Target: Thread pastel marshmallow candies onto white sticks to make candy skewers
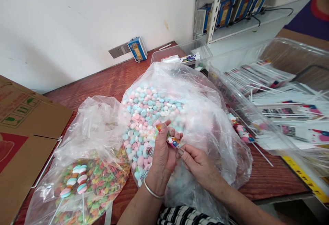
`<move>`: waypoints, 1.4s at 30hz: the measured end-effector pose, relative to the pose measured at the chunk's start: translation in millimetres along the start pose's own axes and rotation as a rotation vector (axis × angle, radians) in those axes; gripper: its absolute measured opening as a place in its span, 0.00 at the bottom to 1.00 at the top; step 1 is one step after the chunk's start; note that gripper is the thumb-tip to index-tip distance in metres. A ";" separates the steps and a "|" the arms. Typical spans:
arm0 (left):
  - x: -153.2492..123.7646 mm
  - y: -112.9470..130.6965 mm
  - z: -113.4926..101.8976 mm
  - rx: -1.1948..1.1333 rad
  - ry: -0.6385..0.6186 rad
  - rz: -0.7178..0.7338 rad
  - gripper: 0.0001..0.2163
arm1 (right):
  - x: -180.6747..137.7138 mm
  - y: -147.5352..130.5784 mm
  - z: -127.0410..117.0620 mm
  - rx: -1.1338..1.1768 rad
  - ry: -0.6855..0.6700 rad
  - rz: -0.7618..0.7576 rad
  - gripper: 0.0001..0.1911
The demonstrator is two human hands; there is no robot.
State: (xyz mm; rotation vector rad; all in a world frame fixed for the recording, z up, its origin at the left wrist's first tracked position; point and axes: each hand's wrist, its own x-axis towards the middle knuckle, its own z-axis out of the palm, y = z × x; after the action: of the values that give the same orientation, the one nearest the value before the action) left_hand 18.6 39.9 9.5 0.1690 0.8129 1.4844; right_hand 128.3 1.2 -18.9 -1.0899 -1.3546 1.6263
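My left hand [163, 156], with a bangle at the wrist, is closed around a small, brightly printed candy wrapper [173, 142]. Part of the wrapper is hidden by the fingers, and I cannot tell what is inside it. My right hand [197, 165] pinches the wrapper's near end between thumb and fingertips. Beneath both hands lies a big clear bag of pastel candies [144, 112] in pink, blue and white. To the left, two candy skewers [81, 180] on white sticks rest on a bag of ring gummies [102, 180].
Clear plastic bins [239, 98] on the right hold printed wrappers and white sticks. One wrapped candy stick [243, 132] lies beside them. A cardboard box [28, 132] stands at left. A blue device [138, 49] leans by the wall sockets, near a metal shelf [214, 9].
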 end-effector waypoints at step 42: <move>-38.9 -22.7 -14.7 0.489 0.023 0.136 0.12 | -6.1 -0.2 0.4 -0.465 0.266 -0.329 0.09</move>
State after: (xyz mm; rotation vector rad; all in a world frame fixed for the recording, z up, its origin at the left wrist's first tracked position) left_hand 33.2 -4.2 0.4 0.5828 1.1934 1.3912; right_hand 130.1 -4.5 -17.8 -1.2156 -1.6676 0.9162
